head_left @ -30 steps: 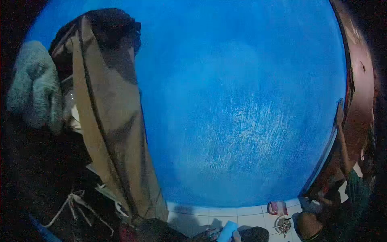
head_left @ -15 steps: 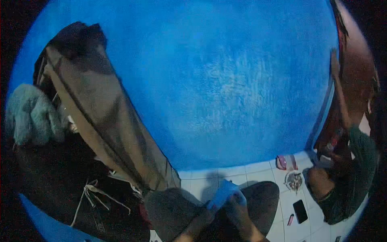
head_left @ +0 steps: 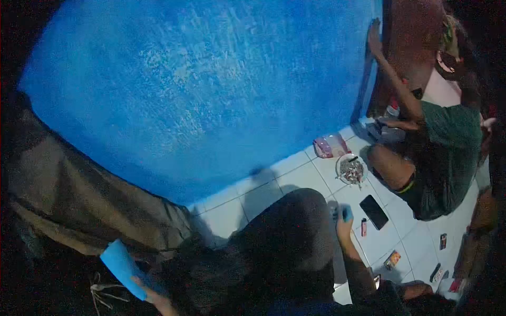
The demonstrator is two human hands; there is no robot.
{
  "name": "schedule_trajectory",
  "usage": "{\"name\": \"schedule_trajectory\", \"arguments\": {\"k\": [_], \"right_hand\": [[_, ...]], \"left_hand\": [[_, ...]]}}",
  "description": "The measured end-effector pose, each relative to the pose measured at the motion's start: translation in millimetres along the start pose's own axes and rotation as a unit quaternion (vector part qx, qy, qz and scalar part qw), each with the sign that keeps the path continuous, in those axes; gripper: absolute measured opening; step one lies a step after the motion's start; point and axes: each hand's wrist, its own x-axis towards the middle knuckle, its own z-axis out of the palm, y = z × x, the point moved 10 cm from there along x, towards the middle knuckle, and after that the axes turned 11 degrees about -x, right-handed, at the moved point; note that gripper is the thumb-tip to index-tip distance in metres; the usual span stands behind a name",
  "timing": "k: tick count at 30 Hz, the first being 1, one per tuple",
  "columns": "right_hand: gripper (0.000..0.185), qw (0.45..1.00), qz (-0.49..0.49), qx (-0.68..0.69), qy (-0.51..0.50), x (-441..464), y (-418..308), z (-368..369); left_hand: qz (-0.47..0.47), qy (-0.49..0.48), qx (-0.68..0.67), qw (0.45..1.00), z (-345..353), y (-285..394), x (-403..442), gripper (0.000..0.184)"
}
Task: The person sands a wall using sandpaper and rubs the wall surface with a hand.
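My left hand (head_left: 153, 297), low at the left beside my leg, is closed around the lower end of a light-blue folded or rolled sheet (head_left: 122, 267). Whether the sheet is paper or cloth, I cannot tell. My right hand (head_left: 344, 224) is past my bent knee (head_left: 300, 210), over the white floor tiles. Its fingers look drawn together, with a small bluish patch at the tips that I cannot make out. Close to it on the floor are a pink lighter (head_left: 363, 227) and a black phone (head_left: 373, 212).
Another person (head_left: 453, 152) sits at the right, one hand against the blue wall (head_left: 211, 95). A glass ashtray with butts (head_left: 351, 169), a pink packet (head_left: 331, 146) and a small orange pack (head_left: 392, 259) lie on the tiles. Brown fabric (head_left: 89, 195) hangs at the left.
My view has turned right. Both hands were together on the blue sheet in my lap; now the left holds it off to the left, and the right has let go and moved right over the floor.
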Motion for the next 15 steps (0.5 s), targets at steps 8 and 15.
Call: {"name": "schedule_trajectory", "arguments": {"k": [8, 15], "right_hand": [[0.025, 0.944, -0.058, -0.300, -0.127, -28, 37, 26], [0.044, 0.868, -0.078, -0.429, -0.238, -13, 86, 37]], "left_hand": [[0.148, -0.113, 0.405, 0.895, 100, 163, 46, 0.042], [0.360, -0.289, 0.448, 0.765, 196, 182, 67, 0.047]]}}
